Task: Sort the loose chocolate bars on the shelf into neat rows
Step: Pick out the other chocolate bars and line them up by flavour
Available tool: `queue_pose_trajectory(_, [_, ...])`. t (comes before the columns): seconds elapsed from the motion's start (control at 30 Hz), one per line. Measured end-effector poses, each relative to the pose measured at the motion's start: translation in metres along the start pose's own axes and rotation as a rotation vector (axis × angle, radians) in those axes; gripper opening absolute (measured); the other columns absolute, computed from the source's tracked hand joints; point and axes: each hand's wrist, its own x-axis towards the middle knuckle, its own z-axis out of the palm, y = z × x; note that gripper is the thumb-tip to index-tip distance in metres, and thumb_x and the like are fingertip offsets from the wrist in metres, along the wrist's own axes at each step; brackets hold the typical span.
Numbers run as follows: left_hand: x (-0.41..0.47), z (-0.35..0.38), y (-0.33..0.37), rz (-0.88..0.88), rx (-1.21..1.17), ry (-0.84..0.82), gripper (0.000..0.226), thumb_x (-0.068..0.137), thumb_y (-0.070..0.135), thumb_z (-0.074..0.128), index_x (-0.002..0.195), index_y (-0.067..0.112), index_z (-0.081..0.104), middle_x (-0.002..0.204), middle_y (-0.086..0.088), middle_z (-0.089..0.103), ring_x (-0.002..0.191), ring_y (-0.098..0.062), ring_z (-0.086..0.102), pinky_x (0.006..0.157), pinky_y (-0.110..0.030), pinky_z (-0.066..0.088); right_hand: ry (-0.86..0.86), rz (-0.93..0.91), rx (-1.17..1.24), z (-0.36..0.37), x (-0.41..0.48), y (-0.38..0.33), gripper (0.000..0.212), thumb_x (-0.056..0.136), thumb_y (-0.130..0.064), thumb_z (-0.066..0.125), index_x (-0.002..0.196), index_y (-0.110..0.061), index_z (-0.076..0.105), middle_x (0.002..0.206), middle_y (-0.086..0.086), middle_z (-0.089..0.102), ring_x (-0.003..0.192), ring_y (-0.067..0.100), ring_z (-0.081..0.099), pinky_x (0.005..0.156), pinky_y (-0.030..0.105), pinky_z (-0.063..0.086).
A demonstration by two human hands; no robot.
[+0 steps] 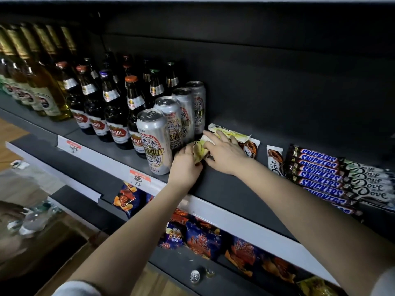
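Note:
A yellow-white chocolate bar (199,149) lies on the grey shelf (230,189) beside the cans. My left hand (184,165) grips its near end. My right hand (224,151) lies flat with straight fingers over that bar and over a second yellow-white bar (232,132) behind it. A brown Dove bar (251,149) pokes out from under my right hand. Another brown Dove bar (275,160) lies alone to the right. Further right sits a row of Snickers bars (320,174) with white Dove bars (369,182) beside them.
Silver beer cans (157,139) stand in a line just left of my left hand, with rows of beer bottles (111,107) beyond them. The shelf's white price rail (235,221) runs along the front edge. Snack bags (201,233) fill the shelf below.

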Motion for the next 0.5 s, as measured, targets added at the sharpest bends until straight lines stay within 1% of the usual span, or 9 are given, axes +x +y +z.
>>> queue_pose_trajectory(0.07, [-0.003, -0.002, 0.001, 0.073, -0.065, 0.004, 0.063, 0.078, 0.009, 0.063, 0.134, 0.005, 0.037, 0.122, -0.018, 0.056, 0.113, -0.035, 0.05, 0.093, -0.036, 0.039, 0.008, -0.029, 0.006, 0.0, -0.002, 0.002, 0.052, 0.089, -0.03, 0.05, 0.137, -0.021, 0.033, 0.156, -0.008, 0.002, 0.144, 0.023, 0.002, 0.113, 0.055, 0.009])
queue_pose_trajectory(0.13, [-0.007, -0.003, 0.001, 0.159, -0.104, -0.045, 0.066, 0.077, 0.008, 0.064, 0.136, 0.01, 0.034, 0.122, -0.015, 0.057, 0.113, -0.032, 0.051, 0.092, -0.035, 0.043, -0.024, -0.057, -0.003, 0.004, -0.006, 0.006, 0.055, 0.091, -0.029, 0.05, 0.141, -0.02, 0.028, 0.155, -0.005, 0.012, 0.144, 0.02, 0.004, 0.114, 0.055, 0.007])
queue_pose_trajectory(0.2, [-0.009, -0.003, 0.002, 0.204, -0.088, -0.076, 0.066, 0.077, 0.011, 0.064, 0.136, 0.013, 0.034, 0.122, -0.012, 0.058, 0.113, -0.031, 0.053, 0.092, -0.038, 0.045, -0.037, -0.063, -0.01, 0.01, -0.011, 0.009, 0.053, 0.092, -0.03, 0.05, 0.139, -0.017, 0.03, 0.149, -0.001, 0.027, 0.141, 0.018, 0.015, 0.114, 0.053, 0.008])
queue_pose_trajectory(0.3, [-0.009, -0.004, 0.001, 0.217, -0.006, -0.015, 0.063, 0.075, 0.015, 0.066, 0.132, 0.009, 0.041, 0.12, -0.014, 0.059, 0.108, -0.033, 0.055, 0.09, -0.041, 0.046, 0.014, -0.016, 0.05, 0.009, -0.018, 0.016, 0.053, 0.09, -0.033, 0.055, 0.137, -0.018, 0.036, 0.138, 0.001, 0.038, 0.13, 0.024, 0.035, 0.113, 0.044, 0.016])
queue_pose_trajectory(0.37, [-0.009, -0.004, 0.001, 0.198, 0.093, 0.015, 0.058, 0.076, 0.017, 0.065, 0.129, 0.007, 0.045, 0.119, -0.016, 0.058, 0.107, -0.036, 0.053, 0.091, -0.042, 0.044, 0.067, -0.002, 0.075, 0.004, -0.023, 0.022, 0.053, 0.089, -0.03, 0.058, 0.136, -0.017, 0.039, 0.133, 0.004, 0.041, 0.124, 0.027, 0.04, 0.106, 0.038, 0.027])
queue_pose_trajectory(0.4, [-0.009, -0.003, 0.002, 0.19, 0.109, 0.018, 0.056, 0.078, 0.016, 0.064, 0.13, 0.006, 0.046, 0.121, -0.016, 0.056, 0.109, -0.036, 0.051, 0.093, -0.041, 0.04, 0.093, -0.002, 0.08, 0.002, -0.027, 0.025, 0.053, 0.089, -0.029, 0.059, 0.136, -0.016, 0.039, 0.132, 0.005, 0.042, 0.122, 0.027, 0.041, 0.103, 0.036, 0.03])
queue_pose_trajectory(0.5, [-0.009, -0.001, 0.002, 0.225, 0.006, 0.02, 0.054, 0.082, 0.013, 0.064, 0.132, 0.004, 0.046, 0.13, -0.014, 0.05, 0.121, -0.031, 0.046, 0.103, -0.034, 0.033, 0.146, -0.034, 0.06, -0.004, -0.037, 0.035, 0.053, 0.09, -0.027, 0.057, 0.138, -0.014, 0.037, 0.134, 0.007, 0.041, 0.125, 0.026, 0.038, 0.101, 0.033, 0.03])
